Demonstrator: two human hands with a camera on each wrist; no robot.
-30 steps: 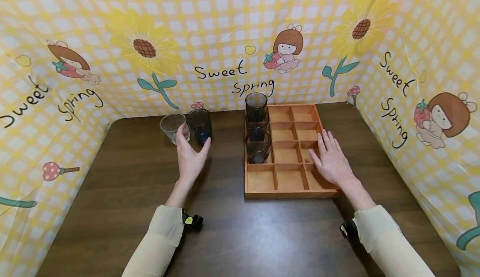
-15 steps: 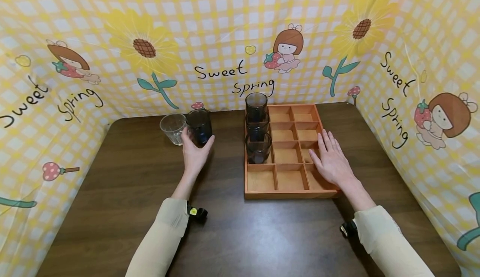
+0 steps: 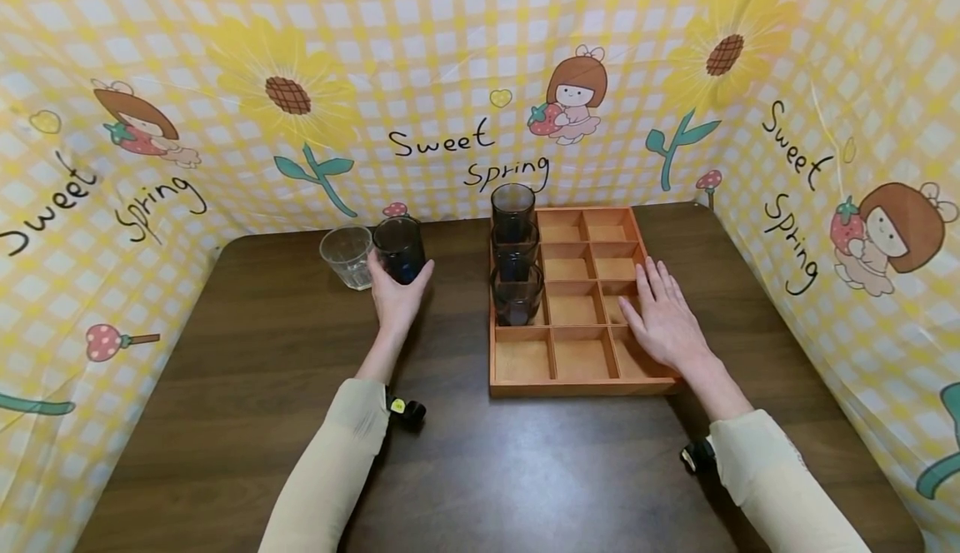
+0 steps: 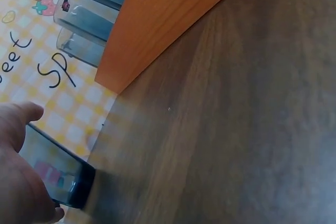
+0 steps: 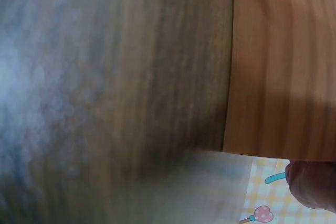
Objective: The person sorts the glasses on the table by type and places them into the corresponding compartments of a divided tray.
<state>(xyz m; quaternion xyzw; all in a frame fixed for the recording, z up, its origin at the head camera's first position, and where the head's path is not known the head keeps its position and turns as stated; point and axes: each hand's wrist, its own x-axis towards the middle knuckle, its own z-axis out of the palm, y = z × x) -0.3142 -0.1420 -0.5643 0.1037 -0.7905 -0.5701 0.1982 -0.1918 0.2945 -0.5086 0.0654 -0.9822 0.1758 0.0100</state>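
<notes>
At the back left of the table, my left hand (image 3: 397, 303) grips a dark tinted glass (image 3: 401, 245), thumb on its right side and fingers on its left. The left wrist view shows the same tumbler (image 4: 58, 171) upright at the hand, its thick dark base low over the tabletop. A clear glass (image 3: 347, 257) stands just left of it. My right hand (image 3: 667, 324) rests with straight fingers on the right edge of a wooden compartment tray (image 3: 491, 361). In the right wrist view a finger (image 5: 312, 184) shows beyond the tray's side wall (image 5: 283, 66).
Three dark glasses, the nearest one (image 3: 517, 299) among them, stand in a row along the tray's left column. The other compartments are bare wood. A yellow checked cloth (image 3: 450, 62) rises behind and beside the brown table (image 3: 420, 486).
My left hand has shifted right, away from the clear glass, and closed around the dark glass. The right hand and the tray have stayed in place.
</notes>
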